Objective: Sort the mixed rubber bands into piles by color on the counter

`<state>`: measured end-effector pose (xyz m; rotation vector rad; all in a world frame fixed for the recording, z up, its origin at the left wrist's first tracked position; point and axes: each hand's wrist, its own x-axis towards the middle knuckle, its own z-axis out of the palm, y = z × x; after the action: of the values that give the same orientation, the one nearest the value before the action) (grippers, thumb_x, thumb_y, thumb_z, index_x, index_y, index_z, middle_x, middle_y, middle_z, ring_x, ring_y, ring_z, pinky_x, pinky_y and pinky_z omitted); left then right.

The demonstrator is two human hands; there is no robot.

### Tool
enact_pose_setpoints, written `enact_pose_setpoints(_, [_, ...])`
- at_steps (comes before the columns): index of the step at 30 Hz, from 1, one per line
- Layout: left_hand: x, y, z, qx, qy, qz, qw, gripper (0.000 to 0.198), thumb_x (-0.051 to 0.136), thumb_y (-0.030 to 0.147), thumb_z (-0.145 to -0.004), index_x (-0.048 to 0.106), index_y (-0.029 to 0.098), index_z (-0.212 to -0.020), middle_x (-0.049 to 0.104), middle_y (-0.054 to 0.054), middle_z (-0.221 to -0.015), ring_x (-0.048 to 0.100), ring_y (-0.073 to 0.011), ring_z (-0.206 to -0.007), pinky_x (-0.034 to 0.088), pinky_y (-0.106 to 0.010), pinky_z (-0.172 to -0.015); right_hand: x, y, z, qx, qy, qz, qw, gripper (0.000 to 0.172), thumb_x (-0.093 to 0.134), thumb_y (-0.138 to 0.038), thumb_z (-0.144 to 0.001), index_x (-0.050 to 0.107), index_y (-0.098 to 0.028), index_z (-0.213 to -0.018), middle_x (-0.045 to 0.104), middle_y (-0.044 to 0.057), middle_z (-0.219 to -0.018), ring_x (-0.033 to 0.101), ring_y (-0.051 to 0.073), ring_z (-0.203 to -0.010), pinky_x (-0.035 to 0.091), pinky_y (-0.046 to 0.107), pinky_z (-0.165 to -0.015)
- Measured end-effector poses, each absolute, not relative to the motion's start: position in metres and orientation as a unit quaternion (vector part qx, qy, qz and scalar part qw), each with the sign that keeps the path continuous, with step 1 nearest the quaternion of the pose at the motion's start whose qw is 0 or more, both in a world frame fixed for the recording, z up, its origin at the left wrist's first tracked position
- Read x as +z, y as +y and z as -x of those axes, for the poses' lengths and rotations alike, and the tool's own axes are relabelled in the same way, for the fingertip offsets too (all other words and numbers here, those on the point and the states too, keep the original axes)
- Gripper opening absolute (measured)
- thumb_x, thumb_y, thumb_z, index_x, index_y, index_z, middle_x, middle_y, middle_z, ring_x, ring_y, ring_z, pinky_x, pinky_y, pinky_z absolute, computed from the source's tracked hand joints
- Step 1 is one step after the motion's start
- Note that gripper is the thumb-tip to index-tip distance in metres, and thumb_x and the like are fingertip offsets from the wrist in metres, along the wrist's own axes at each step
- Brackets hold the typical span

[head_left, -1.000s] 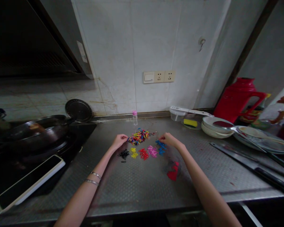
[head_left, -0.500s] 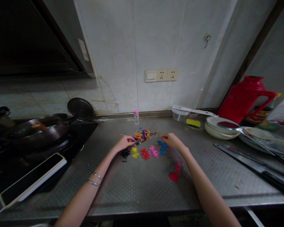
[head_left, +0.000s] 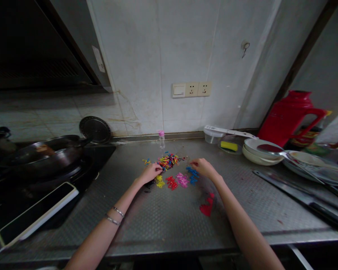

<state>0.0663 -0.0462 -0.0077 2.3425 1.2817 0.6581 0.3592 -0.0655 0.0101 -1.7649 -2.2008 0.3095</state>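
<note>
A mixed heap of small coloured rubber bands (head_left: 169, 161) lies on the metal counter (head_left: 163, 221). My left hand (head_left: 150, 173) is at the heap's left edge, fingers pinched together; what they hold is too small to make out. Under its wrist, black bands (head_left: 148, 187) are partly hidden. Sorted piles run to the right in front of the heap: yellow bands (head_left: 160, 181), red bands (head_left: 172, 183), pink bands (head_left: 182, 180) and blue bands (head_left: 192, 175). Beside the blue pile is my right hand (head_left: 203, 167), its fingertips closed together, contents not visible.
Behind the heap stands a small clear bottle (head_left: 161, 140) with a pink cap. To the left are a phone (head_left: 38, 213) and a pan (head_left: 45, 161) on the stove. Bowls (head_left: 261, 159), a knife (head_left: 295, 195) and a red thermos (head_left: 287, 118) occupy the right side.
My left hand has shifted slightly right along the heap, now covering more of the black pile and uncovering loose yellow bands at the left. The right hand has hardly moved.
</note>
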Motion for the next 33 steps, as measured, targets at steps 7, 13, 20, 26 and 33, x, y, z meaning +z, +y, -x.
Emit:
enact_pose_setpoints(7, [-0.001, -0.047, -0.066, 0.271, 0.448, -0.828, 0.199, 0.027, 0.047, 0.032, -0.077, 0.069, 0.017, -0.078, 0.067, -0.004, -0.079, 0.056, -0.0163, -0.072, 0.039, -0.024, -0.068, 0.008, -0.064, -0.361, 0.09, -0.77, 0.614, 0.149, 0.03, 0.042, -0.023, -0.078, 0.064, -0.023, -0.098, 0.066, 0.003, -0.096, 0.059, 0.014, -0.087, 0.038, 0.017, -0.069])
enact_pose_setpoints(13, [0.016, -0.049, -0.061, 0.304, 0.451, -0.811, 0.215, 0.027, 0.048, 0.033, -0.076, 0.07, 0.017, -0.075, 0.067, -0.005, -0.079, 0.057, -0.0164, -0.072, 0.04, -0.024, -0.07, 0.007, -0.065, -0.361, 0.077, -0.772, 0.615, 0.142, 0.03, 0.042, -0.023, -0.078, 0.064, -0.024, -0.097, 0.066, 0.003, -0.094, 0.059, 0.014, -0.086, 0.037, 0.017, -0.066])
enact_pose_setpoints(20, [0.04, -0.07, -0.026, 0.199, 0.447, -0.827, 0.276, 0.028, 0.049, 0.033, -0.072, 0.069, 0.014, -0.069, 0.066, -0.002, -0.066, 0.054, -0.0142, -0.061, 0.038, -0.02, -0.058, 0.01, -0.068, -0.361, 0.081, -0.769, 0.618, 0.14, 0.03, 0.042, -0.024, -0.078, 0.065, -0.023, -0.096, 0.066, 0.004, -0.091, 0.059, 0.014, -0.083, 0.036, 0.017, -0.063])
enact_pose_setpoints(26, [0.04, -0.092, -0.001, 0.126, 0.489, -0.802, 0.32, 0.025, 0.051, 0.031, -0.066, 0.07, 0.014, -0.065, 0.061, 0.001, -0.053, 0.049, -0.0111, -0.051, 0.033, -0.018, -0.051, 0.012, -0.071, -0.358, 0.085, -0.775, 0.608, 0.146, 0.03, 0.042, -0.022, -0.078, 0.065, -0.023, -0.097, 0.066, 0.004, -0.092, 0.059, 0.013, -0.082, 0.037, 0.017, -0.066])
enact_pose_setpoints(33, [0.029, -0.078, 0.012, 0.173, 0.483, -0.792, 0.332, 0.023, 0.058, 0.029, -0.06, 0.071, 0.016, -0.074, 0.067, -0.001, -0.063, 0.055, -0.0136, -0.057, 0.037, -0.02, -0.053, 0.008, -0.068, -0.36, 0.071, -0.775, 0.609, 0.151, 0.03, 0.042, -0.022, -0.077, 0.065, -0.023, -0.096, 0.066, 0.004, -0.092, 0.059, 0.014, -0.082, 0.037, 0.017, -0.065])
